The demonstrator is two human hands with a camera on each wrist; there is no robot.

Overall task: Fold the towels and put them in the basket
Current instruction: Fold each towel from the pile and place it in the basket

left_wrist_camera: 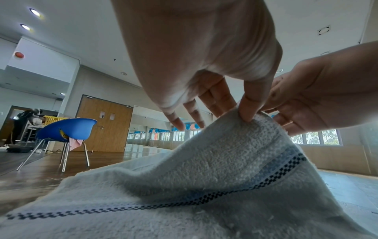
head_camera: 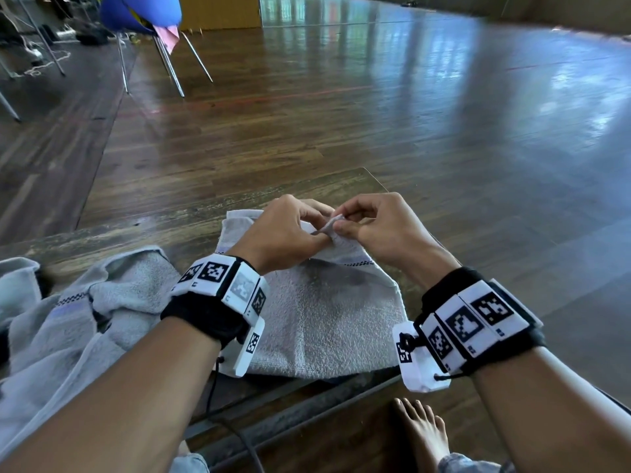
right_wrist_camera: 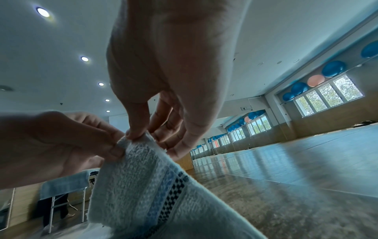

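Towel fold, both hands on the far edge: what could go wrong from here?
1. Both the left hand and right hand pinch only a small bit of the towel edge; a thin grip like that could slip mid-fold.
2. The hands sit close together, so the outer corners may sag and fold crooked.
3. The crumpled towel lies close by and might snag.

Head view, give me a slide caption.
Both hands, left hand and right hand, pinch one corner of the grey towel.

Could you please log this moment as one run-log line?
left hand: pinches towel edge | right hand: pinches same edge | basket: unseen
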